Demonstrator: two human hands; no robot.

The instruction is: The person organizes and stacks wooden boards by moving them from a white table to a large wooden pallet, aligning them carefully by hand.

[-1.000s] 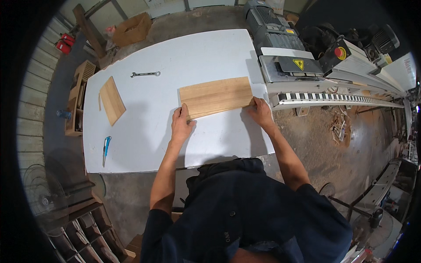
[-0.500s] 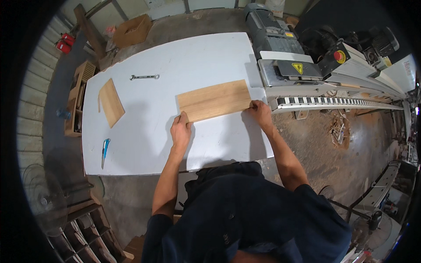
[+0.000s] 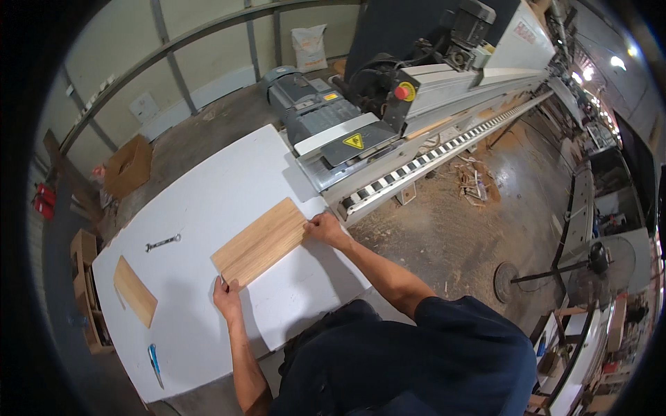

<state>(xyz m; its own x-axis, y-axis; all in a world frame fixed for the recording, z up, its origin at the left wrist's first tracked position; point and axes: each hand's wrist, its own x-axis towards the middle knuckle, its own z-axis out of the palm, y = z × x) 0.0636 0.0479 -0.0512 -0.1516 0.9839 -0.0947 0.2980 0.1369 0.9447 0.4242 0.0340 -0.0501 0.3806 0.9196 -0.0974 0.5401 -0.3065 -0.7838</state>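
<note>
A rectangular light-brown wooden board [image 3: 262, 241] is held over the white tabletop [image 3: 208, 208]. My left hand [image 3: 227, 298] grips its near left corner, with the fingers closed on the edge. At the board's right end, my right hand [image 3: 325, 230] is closed on the other near corner. Whether the board rests on the table or is raised a little, I cannot tell. To the left lie a smaller slanted wooden piece [image 3: 137, 292] and a thin wood strip [image 3: 119, 297] beside it. Both hands hide small parts of the board's edge.
A combination wrench [image 3: 163, 243] and a blue utility knife [image 3: 155, 364] lie on the table. A machine with a grey motor [image 3: 295, 93], red stop button [image 3: 402, 92] and long slatted conveyor [image 3: 430, 159] adjoins the far right. A cardboard box [image 3: 128, 166] and wood scraps [image 3: 475, 186] are on the floor.
The view has turned to the right and up, showing more of the machine and workshop. Both hands still hold the board by its near corners.
</note>
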